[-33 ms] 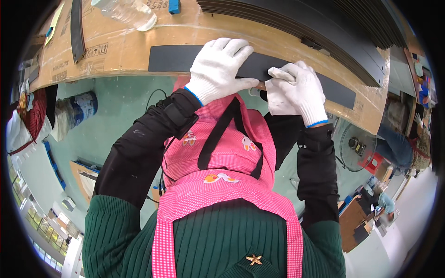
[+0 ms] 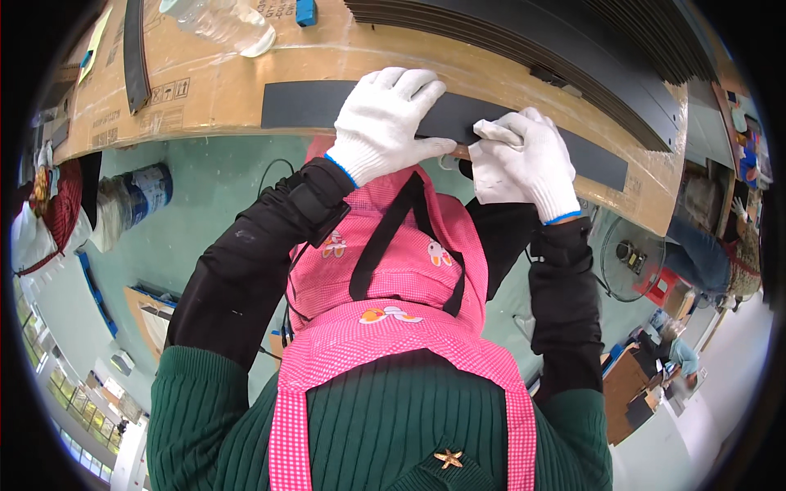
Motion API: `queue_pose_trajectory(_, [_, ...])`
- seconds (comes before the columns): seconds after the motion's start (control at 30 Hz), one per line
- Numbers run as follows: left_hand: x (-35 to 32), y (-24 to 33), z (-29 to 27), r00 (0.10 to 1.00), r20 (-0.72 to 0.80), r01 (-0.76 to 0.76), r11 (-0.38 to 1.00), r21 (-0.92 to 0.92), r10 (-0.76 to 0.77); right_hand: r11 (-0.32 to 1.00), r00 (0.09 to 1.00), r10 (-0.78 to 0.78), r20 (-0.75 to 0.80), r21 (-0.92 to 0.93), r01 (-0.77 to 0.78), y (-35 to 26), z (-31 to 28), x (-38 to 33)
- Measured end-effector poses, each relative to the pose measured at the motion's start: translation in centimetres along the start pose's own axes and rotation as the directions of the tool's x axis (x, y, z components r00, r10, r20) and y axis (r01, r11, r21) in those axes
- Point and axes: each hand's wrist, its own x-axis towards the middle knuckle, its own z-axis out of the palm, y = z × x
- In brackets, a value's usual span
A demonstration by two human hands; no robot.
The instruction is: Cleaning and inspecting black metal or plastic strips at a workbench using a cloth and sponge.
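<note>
A long, flat dark grey strip [image 2: 299, 104] lies along the near edge of a cardboard-covered table. My left hand [image 2: 385, 123], in a white knit glove, rests on the middle of it, fingers stretched across the surface and thumb pointing right along the near edge. To the right, my gloved right hand [image 2: 536, 159] is closed on a white cloth [image 2: 493, 176]. Part of the cloth pokes up between thumb and fingers, and the rest hangs below the near edge. The right fingers lie over the strip, hiding part of it.
Dark slotted panels [image 2: 524, 37] are stacked behind the strip. At the back left are a clear plastic bottle [image 2: 221, 24], a small blue block [image 2: 306, 12] and a narrow dark bar [image 2: 136, 57]. A round fan [image 2: 630, 258] stands below the table's right end. Other people work at both sides.
</note>
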Motion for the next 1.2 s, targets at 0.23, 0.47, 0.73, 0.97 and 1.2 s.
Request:
queue_pose_trajectory(0.23, [0.2,0.4,0.0,1.0,-0.021,0.006,1.0,0.0,-0.006,0.999,0.997,0.041,0.06,-0.021,-0.04,1.3,-0.4,-0.3])
queue_pose_trajectory(0.47, [0.0,0.3,0.1,0.999,-0.036,0.012,1.0,0.01,-0.011,1.0,0.999,-0.03,0.043,-0.001,0.03,2.4,-0.3,-0.4])
queue_pose_trajectory(0.73, [0.0,0.2,0.3,0.999,-0.04,0.007,1.0,0.003,-0.007,0.996,0.988,0.083,0.127,0.022,-0.087,-0.8,-1.9,0.3])
queue_pose_trajectory(0.97, [0.0,0.1,0.1,1.0,-0.023,0.004,1.0,-0.012,-0.004,0.979,0.972,0.161,0.17,0.094,-0.179,1.6,-2.4,0.6])
queue_pose_trajectory(1.2, [-0.2,-1.6,-2.8,0.994,0.102,0.075,0.964,-0.254,-0.051,0.998,0.999,0.028,-0.016,0.065,-0.027,-3.9,0.7,1.8])
